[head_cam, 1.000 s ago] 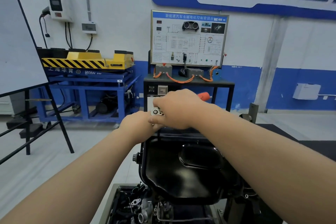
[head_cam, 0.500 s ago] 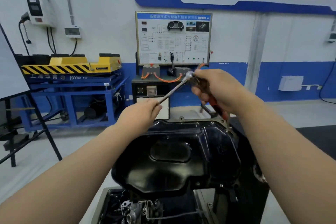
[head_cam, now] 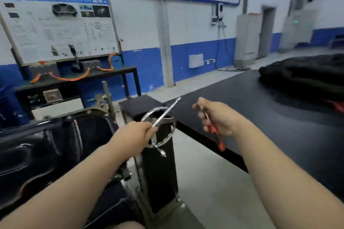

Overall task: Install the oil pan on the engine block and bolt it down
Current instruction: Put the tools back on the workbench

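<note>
Pan is sitting in place, bolts showing; your left hand is gripping the extension, right hand the ratchet; tightening likely remaining.

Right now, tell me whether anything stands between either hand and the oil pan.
Nothing visible blocks the left hand; the oil pan lies just to its left. Between the right hand, gripping the ratchet, and the pan stand the left hand, its metal bar and the chrome handwheel.
</note>
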`<state>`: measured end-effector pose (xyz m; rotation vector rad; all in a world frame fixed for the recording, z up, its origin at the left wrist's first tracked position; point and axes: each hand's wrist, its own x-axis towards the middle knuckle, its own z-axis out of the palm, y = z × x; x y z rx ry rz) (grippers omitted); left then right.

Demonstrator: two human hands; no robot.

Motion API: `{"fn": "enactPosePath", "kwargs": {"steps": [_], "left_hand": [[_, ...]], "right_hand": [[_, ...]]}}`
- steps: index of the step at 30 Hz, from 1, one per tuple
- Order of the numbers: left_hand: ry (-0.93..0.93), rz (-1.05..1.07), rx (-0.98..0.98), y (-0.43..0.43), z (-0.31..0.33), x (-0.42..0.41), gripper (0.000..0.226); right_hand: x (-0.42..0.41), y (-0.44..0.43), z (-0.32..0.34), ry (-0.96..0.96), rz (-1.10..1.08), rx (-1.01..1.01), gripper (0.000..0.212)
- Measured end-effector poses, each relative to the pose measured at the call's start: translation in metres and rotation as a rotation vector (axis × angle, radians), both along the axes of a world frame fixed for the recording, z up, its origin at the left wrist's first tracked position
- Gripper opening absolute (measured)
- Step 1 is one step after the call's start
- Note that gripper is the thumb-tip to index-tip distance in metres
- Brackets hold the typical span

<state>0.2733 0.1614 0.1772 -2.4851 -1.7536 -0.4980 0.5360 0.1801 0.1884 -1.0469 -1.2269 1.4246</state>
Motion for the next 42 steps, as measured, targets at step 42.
{"fn": "enactPosePath", "kwargs": {"steps": [42], "left_hand": [[-0.492,-0.055,-0.240,0.071,-0.108,0.415,0.025]], "right_hand": [[0.285,-0.007,-0.129,-1.231,-0.634,-0.035,0.042]]}}
